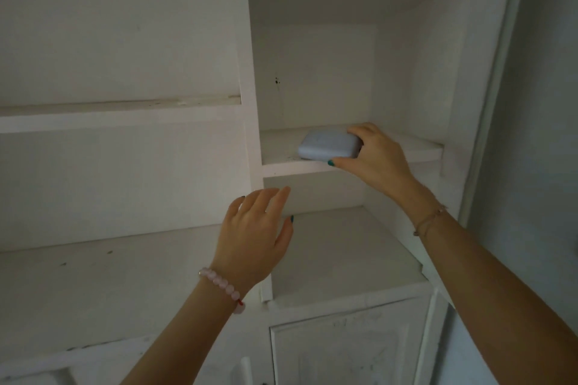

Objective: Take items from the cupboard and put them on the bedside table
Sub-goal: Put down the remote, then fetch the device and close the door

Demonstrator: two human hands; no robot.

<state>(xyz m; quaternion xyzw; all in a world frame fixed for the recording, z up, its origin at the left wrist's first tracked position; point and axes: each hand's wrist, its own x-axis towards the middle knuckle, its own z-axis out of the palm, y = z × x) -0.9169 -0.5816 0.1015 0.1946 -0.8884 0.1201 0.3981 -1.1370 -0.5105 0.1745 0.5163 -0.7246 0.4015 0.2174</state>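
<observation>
A pale blue, rounded rectangular case (pixel 328 145) lies flat near the front edge of an upper shelf (pixel 281 167) in the white cupboard. My right hand (pixel 373 159) grips the case's right end, fingers over the top and thumb under the front edge. My left hand (pixel 256 236) hovers lower and to the left, in front of the cupboard's upright divider, fingers spread and holding nothing. The bedside table is out of view.
The white cupboard has open compartments: a wide shelf (pixel 119 117) on the left, a deep lower shelf (pixel 337 259) under the case, and a shut door (pixel 341 350) below. A grey wall (pixel 538 134) runs along the right.
</observation>
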